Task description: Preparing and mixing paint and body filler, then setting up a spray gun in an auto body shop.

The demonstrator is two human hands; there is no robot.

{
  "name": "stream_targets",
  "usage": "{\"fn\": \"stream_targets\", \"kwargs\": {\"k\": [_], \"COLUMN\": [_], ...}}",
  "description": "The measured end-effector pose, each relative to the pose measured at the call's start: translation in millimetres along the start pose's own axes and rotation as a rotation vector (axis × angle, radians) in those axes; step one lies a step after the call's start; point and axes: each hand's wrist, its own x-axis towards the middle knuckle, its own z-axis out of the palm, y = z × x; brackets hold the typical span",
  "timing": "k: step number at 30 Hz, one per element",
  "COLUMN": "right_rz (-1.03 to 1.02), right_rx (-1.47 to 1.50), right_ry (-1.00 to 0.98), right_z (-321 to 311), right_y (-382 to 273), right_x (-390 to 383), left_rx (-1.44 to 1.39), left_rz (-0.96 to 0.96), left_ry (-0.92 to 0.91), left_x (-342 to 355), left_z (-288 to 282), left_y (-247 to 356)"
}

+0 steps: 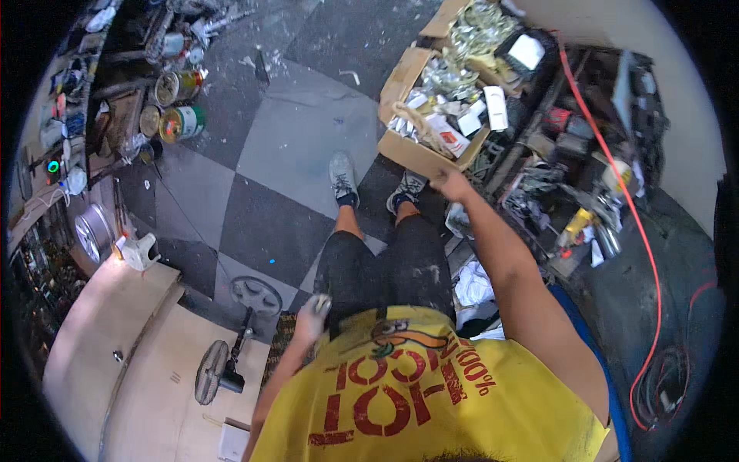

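My right arm reaches forward, and my right hand [453, 187] is at the near rim of an open cardboard box [419, 152]. Its fingers are too small and blurred to read. Crumpled clear plastic [443, 77], a white carton with a red mark [448, 135] and other small white boxes [496, 108] fill the box. My left hand [310, 317] hangs low by my left thigh, its fingers curled around a small greyish thing that I cannot make out.
Left, tins [182, 123] stand by cluttered shelving, with a silver wheel rim [92, 232] below. A fan [212, 373] with a round base [256, 296] is at lower left. Tools and scraps [577, 223] cover a bench at right, crossed by a red hose [616, 165]. The floor [289, 127] is checkered.
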Motion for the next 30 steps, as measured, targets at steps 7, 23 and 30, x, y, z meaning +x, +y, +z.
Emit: {"fn": "stream_targets", "kwargs": {"k": [7,23,30], "right_rz": [-0.196,-0.113,-0.364], "right_rx": [-0.284,1.253,1.873], "right_ry": [0.156,0.185,1.264], "right_z": [7.1,-131.5,-183.7], "right_y": [-31.1,9.4,79.0], "right_x": [215.0,-246.5,-458.7], "left_rx": [-0.325,-0.141,-0.077], "left_rz": [-0.534,-0.001,0.11], "left_ry": [0.116,0.124,0.041], "left_x": [-57.7,15.7,122.6], "left_z": [47.4,-100.2,-205.4], "left_y": [-86.4,-55.3,0.2]}}
